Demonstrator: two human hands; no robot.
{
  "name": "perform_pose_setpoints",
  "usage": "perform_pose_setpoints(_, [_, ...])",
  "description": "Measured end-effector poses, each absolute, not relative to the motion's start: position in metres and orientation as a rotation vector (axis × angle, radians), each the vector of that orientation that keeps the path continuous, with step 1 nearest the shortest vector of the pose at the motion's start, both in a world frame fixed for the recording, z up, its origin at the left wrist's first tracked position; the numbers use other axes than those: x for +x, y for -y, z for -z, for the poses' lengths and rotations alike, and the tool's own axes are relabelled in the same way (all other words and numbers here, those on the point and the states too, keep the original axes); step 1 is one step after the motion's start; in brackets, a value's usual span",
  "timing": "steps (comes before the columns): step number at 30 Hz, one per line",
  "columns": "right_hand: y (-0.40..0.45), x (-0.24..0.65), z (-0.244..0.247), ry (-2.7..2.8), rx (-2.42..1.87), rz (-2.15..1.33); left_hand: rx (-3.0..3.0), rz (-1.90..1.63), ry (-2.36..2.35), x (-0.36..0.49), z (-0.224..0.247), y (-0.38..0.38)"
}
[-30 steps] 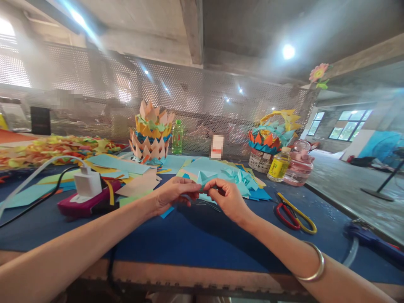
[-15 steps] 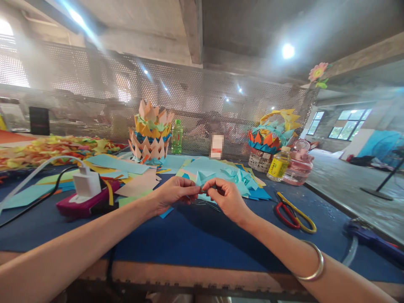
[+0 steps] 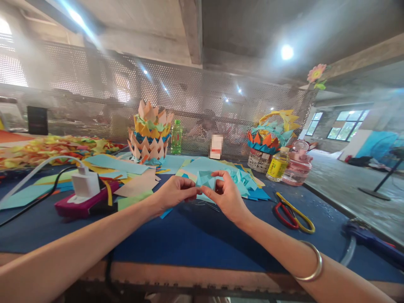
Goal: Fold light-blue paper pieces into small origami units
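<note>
A small folded piece of light blue paper (image 3: 205, 179) is held up above the table between my two hands. My left hand (image 3: 181, 189) pinches its left lower corner between thumb and fingers. On the other side, my right hand (image 3: 225, 193) grips it with the thumb below and the index finger at its upper edge. Just behind the right hand lies a pile of folded light blue paper pieces (image 3: 243, 182). Flat light blue sheets (image 3: 202, 163) spread out beyond the hands.
Red-and-yellow-handled scissors (image 3: 293, 214) and a purple glue gun (image 3: 372, 240) lie at the right. Bottles, including a yellow-labelled one (image 3: 277, 165), stand behind. A purple power strip (image 3: 85, 202) sits left. Folded-paper baskets (image 3: 148, 134) stand at the back against a mesh panel (image 3: 189, 97).
The folded light blue paper has turned so its broad face shows between my hands. My right index finger has lifted and spread from the thumb onto the paper's upper edge.
</note>
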State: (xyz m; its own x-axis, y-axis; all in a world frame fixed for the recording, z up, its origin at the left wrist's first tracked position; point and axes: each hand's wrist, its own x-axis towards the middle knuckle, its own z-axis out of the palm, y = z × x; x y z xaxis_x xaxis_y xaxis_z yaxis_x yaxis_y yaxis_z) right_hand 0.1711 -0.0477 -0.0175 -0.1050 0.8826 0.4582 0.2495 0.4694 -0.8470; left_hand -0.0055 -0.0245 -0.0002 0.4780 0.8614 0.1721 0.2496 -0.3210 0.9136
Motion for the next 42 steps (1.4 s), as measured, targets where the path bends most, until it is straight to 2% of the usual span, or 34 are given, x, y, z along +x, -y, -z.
perform_pose_setpoints(28, [0.045, 0.176, 0.011, 1.623, -0.928, -0.765, 1.870, -0.862, -1.025, -0.007, 0.002, 0.019])
perform_pose_setpoints(42, [0.042, 0.177, 0.013, 1.650, -0.944, -0.666, 1.857, -0.940, -1.011, -0.006, 0.002, 0.019])
